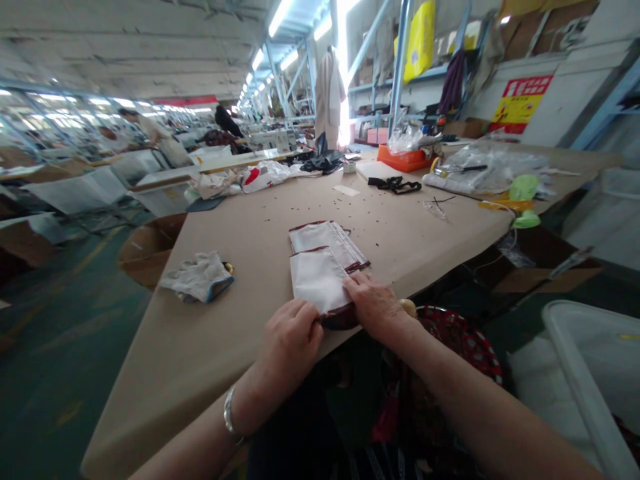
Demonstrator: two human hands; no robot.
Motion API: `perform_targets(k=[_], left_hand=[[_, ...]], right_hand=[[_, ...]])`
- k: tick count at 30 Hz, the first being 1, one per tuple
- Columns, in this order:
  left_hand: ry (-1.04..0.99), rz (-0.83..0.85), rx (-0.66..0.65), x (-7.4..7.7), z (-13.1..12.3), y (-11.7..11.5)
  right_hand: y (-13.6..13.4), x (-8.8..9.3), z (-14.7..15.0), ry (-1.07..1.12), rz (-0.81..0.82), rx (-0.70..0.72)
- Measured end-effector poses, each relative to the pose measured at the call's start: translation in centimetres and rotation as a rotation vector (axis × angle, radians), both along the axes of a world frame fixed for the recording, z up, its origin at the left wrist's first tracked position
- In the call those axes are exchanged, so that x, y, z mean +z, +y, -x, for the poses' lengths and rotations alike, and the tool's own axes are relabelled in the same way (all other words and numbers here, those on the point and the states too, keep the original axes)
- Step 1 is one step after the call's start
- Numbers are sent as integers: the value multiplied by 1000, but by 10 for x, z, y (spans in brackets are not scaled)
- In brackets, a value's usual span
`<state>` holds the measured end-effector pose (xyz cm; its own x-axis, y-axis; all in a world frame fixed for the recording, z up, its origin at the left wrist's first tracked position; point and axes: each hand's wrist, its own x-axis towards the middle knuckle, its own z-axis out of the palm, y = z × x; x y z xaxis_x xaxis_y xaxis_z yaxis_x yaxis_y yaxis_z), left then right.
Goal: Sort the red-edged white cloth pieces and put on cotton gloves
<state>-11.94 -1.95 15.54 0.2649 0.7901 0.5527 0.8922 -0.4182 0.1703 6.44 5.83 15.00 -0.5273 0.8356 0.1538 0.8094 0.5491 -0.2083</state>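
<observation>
A white fabric piece with dark red edging (317,279) lies at the near edge of the table, between my hands. My left hand (294,333) is closed, its fingers pinching the near left corner at the dark red edge. On the right side, my right hand (374,303) has its fingers bent over the dark red border, gripping it. Directly beyond sits a stack of similar white pieces with dark red edges (333,238), partly covered by the near one. What the piece is exactly, I cannot tell.
A brown-covered table (240,240) carries a pair of work gloves (199,277) on the left. Farther back are black straps (395,185), an orange tray (405,159), clear plastic bags (493,167) and a green fan (526,200). A white bin (570,353) stands at right.
</observation>
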Motion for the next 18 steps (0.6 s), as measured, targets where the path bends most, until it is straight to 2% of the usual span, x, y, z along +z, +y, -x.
perform_targets(k=[2, 5, 6, 8, 11, 13, 15, 16, 18], left_hand=[[-66, 52, 39, -9, 8, -10], [-269, 255, 141, -26, 15, -13], [-398, 338, 170, -30, 14, -11], [-780, 498, 212, -35, 6, -8], [-1461, 615, 198, -34, -19, -5], [-1758, 678, 146, -33, -37, -7], [-1863, 776, 104, -37, -52, -12], [-1844, 814, 102, -42, -58, -15], [-1669, 904, 106, -55, -67, -22]], right_hand=[[-4, 5, -10, -6, 21, -46], [-19, 11, -25, 69, 23, -77], [-26, 12, -28, 108, 15, -70], [-42, 7, -34, 159, -11, -37], [-66, -18, -41, 75, 27, 4], [-80, -44, -48, 5, 150, -14], [-92, -70, -57, 99, 315, -63], [-97, -82, -61, 252, 407, -96], [-106, -100, -70, 707, 573, -178]])
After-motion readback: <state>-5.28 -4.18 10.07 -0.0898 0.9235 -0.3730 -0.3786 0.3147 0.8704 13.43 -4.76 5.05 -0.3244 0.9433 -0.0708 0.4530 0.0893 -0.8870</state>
